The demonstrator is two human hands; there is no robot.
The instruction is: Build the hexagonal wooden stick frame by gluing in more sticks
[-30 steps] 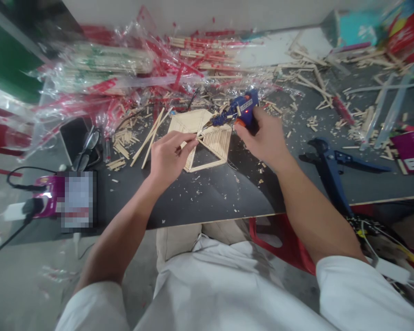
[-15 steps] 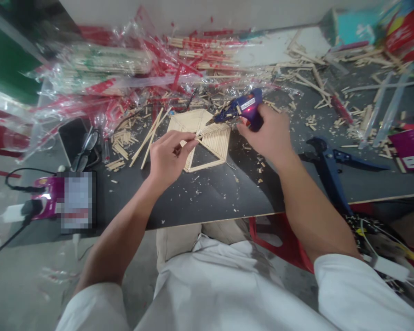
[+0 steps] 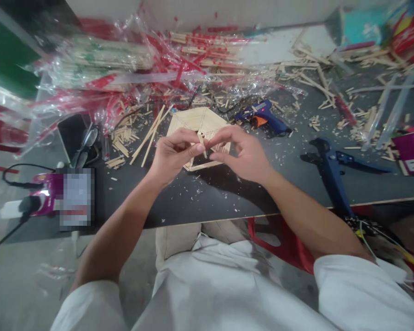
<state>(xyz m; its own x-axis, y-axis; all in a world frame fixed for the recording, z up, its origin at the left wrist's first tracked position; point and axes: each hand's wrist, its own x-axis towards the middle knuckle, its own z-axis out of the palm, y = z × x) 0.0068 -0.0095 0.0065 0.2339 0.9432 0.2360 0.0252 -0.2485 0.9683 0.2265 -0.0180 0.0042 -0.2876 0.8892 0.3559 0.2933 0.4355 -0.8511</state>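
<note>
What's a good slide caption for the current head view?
Left hand pinches a small stick, right hand close beside it, over a wooden-stick panel, a blue glue gun lying to the right.

At the left of the frame, a dark phone (image 3: 68, 134) lies on the table (image 3: 172, 211), a pair of glasses (image 3: 86, 143) partly over it. Below them, a device with a blurred screen (image 3: 76, 193) sits against a purple socket block (image 3: 46, 200) with a white plug (image 3: 12, 210) beyond. A turquoise box (image 3: 362, 30) and a red packet (image 3: 412, 39) fill the upper right; a red chair (image 3: 298, 250) shows lower right of centre.
</note>
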